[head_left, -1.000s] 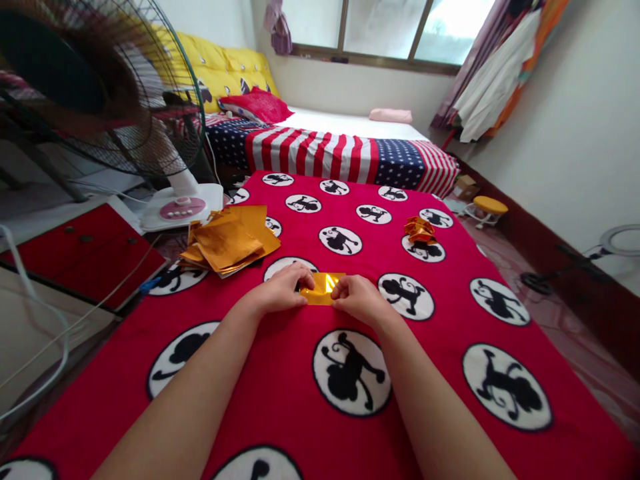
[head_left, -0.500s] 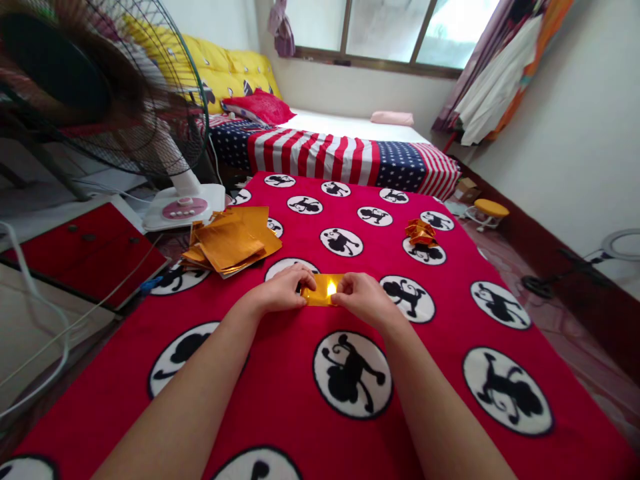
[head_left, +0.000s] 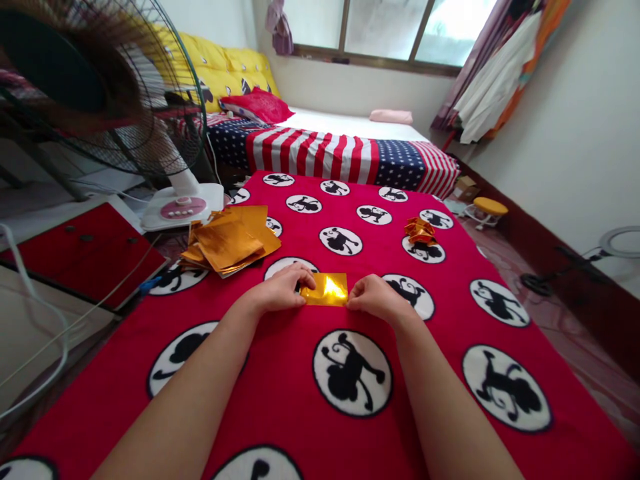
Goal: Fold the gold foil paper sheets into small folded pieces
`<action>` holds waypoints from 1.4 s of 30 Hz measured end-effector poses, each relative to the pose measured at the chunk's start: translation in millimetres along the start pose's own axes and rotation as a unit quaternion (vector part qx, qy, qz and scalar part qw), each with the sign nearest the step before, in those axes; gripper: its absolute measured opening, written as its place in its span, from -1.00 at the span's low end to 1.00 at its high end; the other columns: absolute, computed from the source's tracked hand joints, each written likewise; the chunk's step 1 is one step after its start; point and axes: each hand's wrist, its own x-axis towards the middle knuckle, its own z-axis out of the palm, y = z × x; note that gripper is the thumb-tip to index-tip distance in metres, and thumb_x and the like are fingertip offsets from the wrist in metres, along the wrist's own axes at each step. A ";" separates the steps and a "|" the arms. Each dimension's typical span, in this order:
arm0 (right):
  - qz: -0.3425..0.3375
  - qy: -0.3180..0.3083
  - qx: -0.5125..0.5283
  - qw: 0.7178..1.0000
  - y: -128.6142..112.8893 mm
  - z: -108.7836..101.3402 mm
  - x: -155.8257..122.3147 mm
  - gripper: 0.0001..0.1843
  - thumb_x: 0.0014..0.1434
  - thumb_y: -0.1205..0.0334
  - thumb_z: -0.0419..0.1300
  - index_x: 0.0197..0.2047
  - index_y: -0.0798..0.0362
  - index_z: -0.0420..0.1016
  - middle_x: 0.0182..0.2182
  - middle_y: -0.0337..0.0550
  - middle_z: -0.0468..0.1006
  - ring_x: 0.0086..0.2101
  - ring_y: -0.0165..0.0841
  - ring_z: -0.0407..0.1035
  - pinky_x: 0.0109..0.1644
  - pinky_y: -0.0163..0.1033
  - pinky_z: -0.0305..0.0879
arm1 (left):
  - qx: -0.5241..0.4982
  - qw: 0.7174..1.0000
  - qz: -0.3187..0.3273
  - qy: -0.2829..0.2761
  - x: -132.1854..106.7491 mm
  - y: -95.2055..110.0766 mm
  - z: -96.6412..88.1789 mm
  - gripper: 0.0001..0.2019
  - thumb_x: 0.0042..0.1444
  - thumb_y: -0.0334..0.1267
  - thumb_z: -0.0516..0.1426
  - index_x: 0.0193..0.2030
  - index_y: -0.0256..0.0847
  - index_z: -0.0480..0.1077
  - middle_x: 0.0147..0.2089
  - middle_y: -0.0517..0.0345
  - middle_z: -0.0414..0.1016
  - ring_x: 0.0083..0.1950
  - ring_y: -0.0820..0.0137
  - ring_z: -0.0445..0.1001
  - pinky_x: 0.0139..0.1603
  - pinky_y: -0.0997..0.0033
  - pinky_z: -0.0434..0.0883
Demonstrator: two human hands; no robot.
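Note:
A folded sheet of shiny gold foil paper (head_left: 326, 291) lies flat on the red cloth (head_left: 295, 373), a long strip running left to right. Its left end is gripped by my left hand (head_left: 285, 288), thumb at the near edge and fingers on top. At the right end is my right hand (head_left: 374, 297), its thumb and forefinger pinched together at the paper's edge; whether they grip the paper or only touch it is hard to see. Beyond my left hand lies a loose pile of gold foil sheets (head_left: 233, 241). Farther off on the right sits a folded gold paper piece (head_left: 421, 231).
A running fan (head_left: 183, 200) stands to the left of the cloth, beside a red-topped cabinet (head_left: 85, 250). A bed with a striped and starred cover (head_left: 320, 155) stands beyond. On the floor at right is a yellow stool (head_left: 490, 207).
My right hand has slid right along the gold paper to its right end, baring more of the shiny surface. My left hand stays at the left end.

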 end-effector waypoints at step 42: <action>-0.072 0.158 0.009 0.985 -21.5 16.0 -1.1 -0.86 -0.13 0.37 0.30 -0.41 0.00 0.56 -0.43 -0.26 0.58 -0.42 -0.40 0.40 -0.41 -0.36 0.11 | -0.100 0.972 -0.105 0.183 5.0 -10.3 3.1 -0.55 -0.10 -0.14 0.27 -0.03 -0.26 0.52 -0.30 0.10 0.53 -0.46 0.49 0.35 -0.47 0.52 0.28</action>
